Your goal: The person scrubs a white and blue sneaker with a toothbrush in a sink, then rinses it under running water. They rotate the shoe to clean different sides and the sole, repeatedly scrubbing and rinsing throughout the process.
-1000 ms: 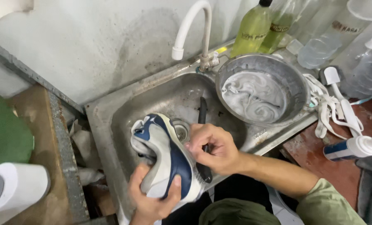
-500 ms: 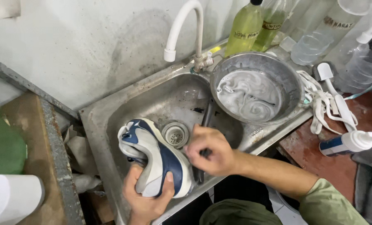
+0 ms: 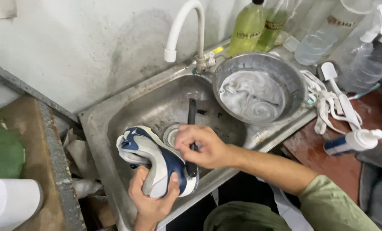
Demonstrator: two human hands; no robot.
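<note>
Far left: a green object [image 3: 2, 149] and a white cylindrical thing [image 3: 11, 203] sit by a worn brown ledge [image 3: 32, 141]. Next comes the steel sink [image 3: 114, 128], set at an angle under a grey wall.

Left hand [image 3: 153, 200] is at the sink's front edge, palm up, fingers and thumb wrapped round the heel end of a white and navy sneaker [image 3: 156, 160], gripping it firmly. Shoe is tilted, toe pointing to the sink's left side, held over the basin just beside the drain [image 3: 170, 133].

Right hand [image 3: 201, 146] is closed round the handle of a black brush [image 3: 191, 119]; head end hidden by shoe and hand, handle sticks up toward the sink's back edge. Hand touches the shoe's side.

White tap [image 3: 184, 30] arches over the sink's back edge. Right of it, a metal bowl [image 3: 295, 85] w/ soapy grey water rests on the sink's right rim. Behind it stand green bottles [image 3: 247, 28] and clear spray bottles [image 3: 366, 55]. White shoelaces [image 3: 327, 102] lie on the counter just right of the bowl, a white spatula-like tool [image 3: 334, 81] on top of them. A blue and white bottle [image 3: 353, 141] lies on its side near the counter's front edge.
</note>
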